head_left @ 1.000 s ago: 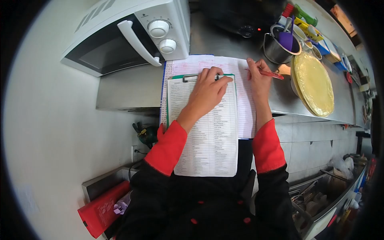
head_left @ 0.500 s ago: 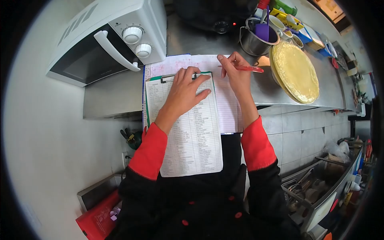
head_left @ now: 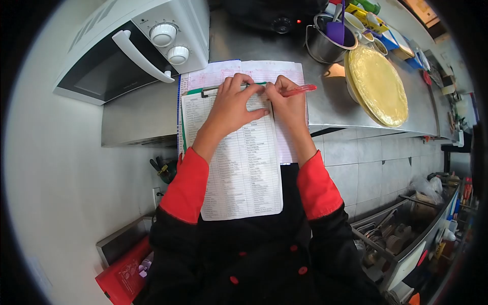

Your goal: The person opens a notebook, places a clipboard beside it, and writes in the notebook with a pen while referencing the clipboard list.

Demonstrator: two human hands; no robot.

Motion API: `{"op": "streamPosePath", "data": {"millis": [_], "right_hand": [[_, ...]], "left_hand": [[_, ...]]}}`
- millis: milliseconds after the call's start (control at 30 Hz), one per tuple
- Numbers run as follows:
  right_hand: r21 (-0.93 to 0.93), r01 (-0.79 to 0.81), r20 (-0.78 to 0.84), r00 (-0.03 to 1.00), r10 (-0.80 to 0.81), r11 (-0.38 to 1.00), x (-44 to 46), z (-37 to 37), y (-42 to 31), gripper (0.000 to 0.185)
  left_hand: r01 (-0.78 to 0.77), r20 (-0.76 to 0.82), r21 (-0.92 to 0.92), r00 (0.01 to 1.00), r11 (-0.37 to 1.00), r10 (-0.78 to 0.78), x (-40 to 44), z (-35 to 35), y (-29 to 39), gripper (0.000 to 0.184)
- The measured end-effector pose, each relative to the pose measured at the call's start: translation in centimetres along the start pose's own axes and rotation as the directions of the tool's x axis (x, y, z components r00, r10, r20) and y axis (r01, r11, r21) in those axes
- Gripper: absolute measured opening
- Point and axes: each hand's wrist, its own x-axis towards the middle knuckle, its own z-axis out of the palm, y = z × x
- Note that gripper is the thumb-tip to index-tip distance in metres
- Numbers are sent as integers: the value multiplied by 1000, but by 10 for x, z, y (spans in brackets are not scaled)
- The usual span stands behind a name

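Note:
A clipboard with a green edge [head_left: 193,91] carries a printed list sheet [head_left: 236,168] with columns of small text. My left hand [head_left: 233,105] lies over the top of the sheet beside the black clip, thumb and index finger apart. A red pen [head_left: 301,90] is gripped in my right hand [head_left: 288,101], at the sheet's upper right corner, close to my left fingertips. The pen's tip is hidden by my fingers. Beneath the clipboard is an open lined notebook [head_left: 284,71] with red handwriting on its pages.
A white microwave [head_left: 137,51] stands at the left. To the right are plastic-wrapped yellow rounds [head_left: 378,86] and a metal pail [head_left: 325,46] with a purple utensil. A black appliance [head_left: 264,15] sits behind. At lower right, a sink [head_left: 401,223] holds dishes.
My right hand has moved left and slightly down with the pen, from above the notebook to the clipboard's top right corner. My left hand has stayed on the clipboard.

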Motion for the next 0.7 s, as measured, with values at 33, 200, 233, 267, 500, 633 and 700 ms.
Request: {"op": "streamPosePath", "data": {"millis": [33, 200, 233, 267, 500, 633, 700], "right_hand": [[-3, -2, 2, 1000, 2, 1000, 0, -1, 1, 36], [-56, -28, -13, 1000, 28, 998, -3, 3, -5, 36], [-56, -29, -11, 1000, 28, 998, -3, 4, -4, 36], [-15, -22, -39, 999, 21, 1000, -3, 5, -2, 36], [-133, 23, -18, 1000, -25, 991, 0, 4, 2, 35], [-174, 18, -17, 1000, -21, 985, -1, 2, -2, 35], [-142, -7, -4, 1000, 7, 990, 0, 2, 3, 34]], "left_hand": [[11, -8, 3, 1000, 1000, -11, -1, 0, 0, 59], [-1, -74, -48, 997, 999, -2, -3, 7, -2, 52], [-1, -79, -45, 997, 999, -3, -3, 7, -2, 52], [2, -81, -44, 997, 999, -6, -3, 7, -1, 52], [-11, -51, -10, 999, 1000, 10, -2, 4, -1, 54], [-23, -81, 19, 996, 1000, 25, -4, 9, -2, 55], [-28, -85, 17, 996, 999, 29, -4, 9, -2, 54]]}}
